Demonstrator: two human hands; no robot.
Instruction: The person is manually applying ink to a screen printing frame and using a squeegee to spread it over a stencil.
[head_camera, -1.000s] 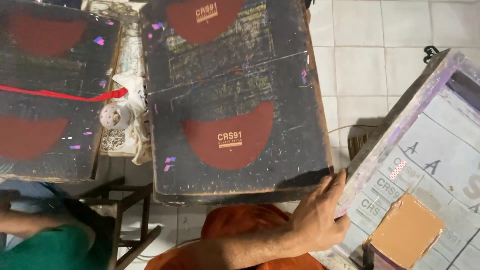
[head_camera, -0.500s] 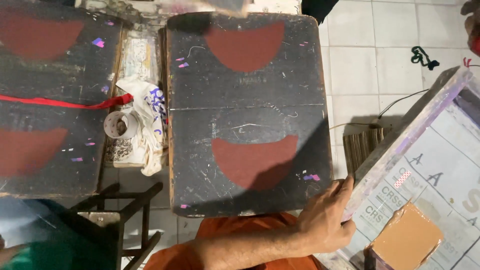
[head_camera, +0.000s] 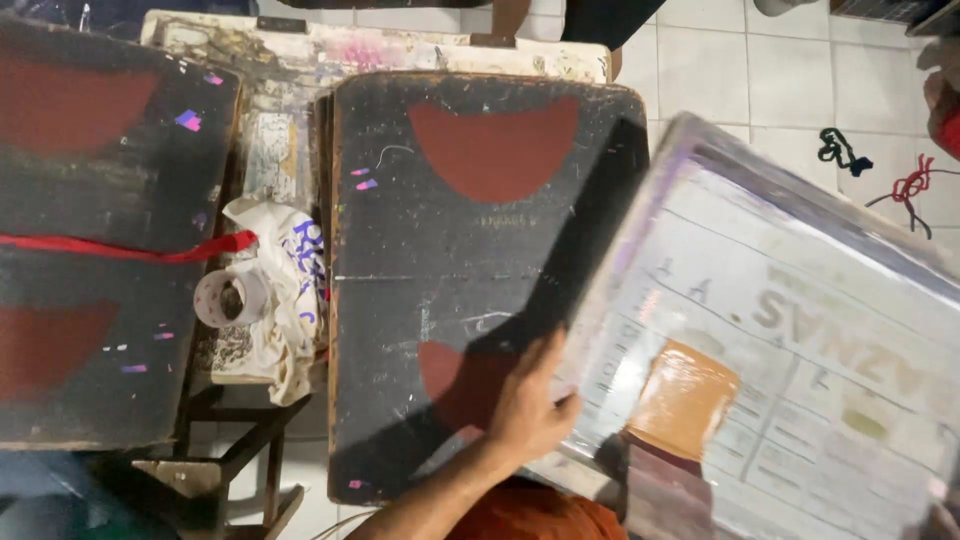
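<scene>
My left hand (head_camera: 528, 402) grips the left edge of a large printing screen (head_camera: 800, 330) with a pale mesh and a purple-tinted frame. The screen is tilted and hangs over the right and lower part of a black printing board (head_camera: 470, 250). An orange patch (head_camera: 685, 400) sits on the mesh near my hand. The board carries a dark red half-round shape (head_camera: 495, 145) at its far end. A second red shape (head_camera: 450, 375) lies near my hand, partly in the screen's shadow. My right hand is out of sight.
A second black board (head_camera: 100, 230) lies at the left with a red strip (head_camera: 130, 250) across it. Between the boards sit a tape roll (head_camera: 228, 298) and a white rag (head_camera: 285, 290). On the tiled floor lie a black cord (head_camera: 840, 150) and red string (head_camera: 905, 185). Another person's legs (head_camera: 520, 20) stand at the top.
The screen has swung in from the right and now overlaps the black board, with my left hand still on its edge. The view has shifted toward the board's far end.
</scene>
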